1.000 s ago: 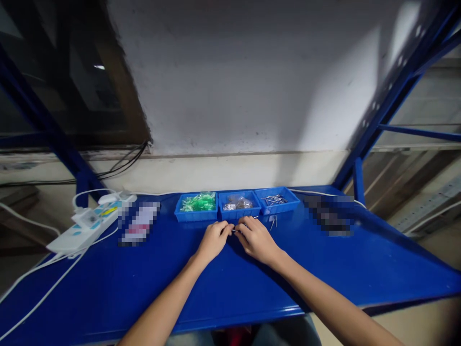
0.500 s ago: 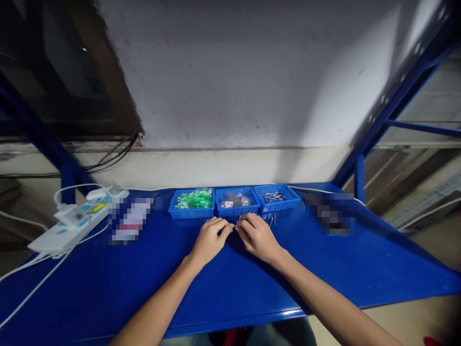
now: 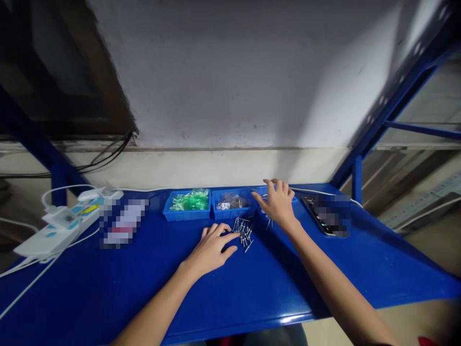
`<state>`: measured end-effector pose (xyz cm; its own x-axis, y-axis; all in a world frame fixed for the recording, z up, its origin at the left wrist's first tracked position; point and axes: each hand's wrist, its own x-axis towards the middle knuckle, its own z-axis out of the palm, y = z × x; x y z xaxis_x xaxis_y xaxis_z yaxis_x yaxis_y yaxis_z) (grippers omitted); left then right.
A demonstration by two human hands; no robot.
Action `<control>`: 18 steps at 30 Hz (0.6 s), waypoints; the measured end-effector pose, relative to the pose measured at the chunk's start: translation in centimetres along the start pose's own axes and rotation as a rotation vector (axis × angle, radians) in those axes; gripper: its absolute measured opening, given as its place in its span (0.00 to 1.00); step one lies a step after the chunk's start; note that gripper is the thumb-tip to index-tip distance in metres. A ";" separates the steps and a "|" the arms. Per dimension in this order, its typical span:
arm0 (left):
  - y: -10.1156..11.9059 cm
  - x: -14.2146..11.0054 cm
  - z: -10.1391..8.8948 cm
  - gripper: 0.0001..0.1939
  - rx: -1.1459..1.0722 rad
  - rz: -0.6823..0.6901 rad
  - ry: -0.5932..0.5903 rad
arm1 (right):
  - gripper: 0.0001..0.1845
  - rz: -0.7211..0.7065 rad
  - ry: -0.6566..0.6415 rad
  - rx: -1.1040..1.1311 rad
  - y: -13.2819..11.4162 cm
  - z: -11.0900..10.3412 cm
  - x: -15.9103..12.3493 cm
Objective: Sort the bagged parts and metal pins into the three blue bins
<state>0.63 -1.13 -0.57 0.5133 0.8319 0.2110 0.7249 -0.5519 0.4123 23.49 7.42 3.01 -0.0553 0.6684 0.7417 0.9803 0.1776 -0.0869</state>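
– Your left hand [image 3: 213, 247]?
– Half open, nothing visible held, beside the metal pins [image 3: 245, 235] heaped on your table [image 3: 230, 298]
– Your right hand [image 3: 279, 204]?
– Spread over the right-hand tray [image 3: 294, 199], visibly empty

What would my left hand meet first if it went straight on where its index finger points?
Probably the loose metal rivets on the blue table, just ahead of your left hand; they may already be touching, as depth is unclear.
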 end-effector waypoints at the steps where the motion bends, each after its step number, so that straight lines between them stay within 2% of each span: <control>1: -0.2 0.0 0.0 0.16 0.003 -0.001 0.002 | 0.26 0.022 -0.017 -0.031 1.2 -0.3 -0.6; 4: -0.9 0.2 0.0 0.12 0.010 -0.026 0.055 | 0.29 0.195 -0.059 -0.158 6.6 -2.1 -4.2; 7: -1.4 0.5 0.1 0.08 0.028 -0.076 0.109 | 0.39 0.383 -0.252 -0.258 12.8 -4.0 -8.5; 9: -1.7 0.7 0.3 0.08 0.043 -0.111 0.134 | 0.44 0.503 -0.391 -0.268 15.6 -4.9 -10.6; 12: -1.9 1.0 0.6 0.07 0.050 -0.164 0.174 | 0.44 0.537 -0.475 -0.240 16.9 -5.4 -11.9; 15: -2.2 1.1 0.7 0.10 0.077 -0.213 0.194 | 0.41 0.511 -0.483 -0.236 16.2 -5.3 -11.7; 18: -2.3 1.0 0.6 0.07 0.134 -0.247 0.196 | 0.38 0.515 -0.506 -0.233 15.8 -5.4 -11.3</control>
<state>-0.20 0.96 -1.84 0.2260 0.9296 0.2911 0.8768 -0.3243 0.3550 40.58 -1.23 -3.18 0.3949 0.8856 0.2444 0.9174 -0.3662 -0.1556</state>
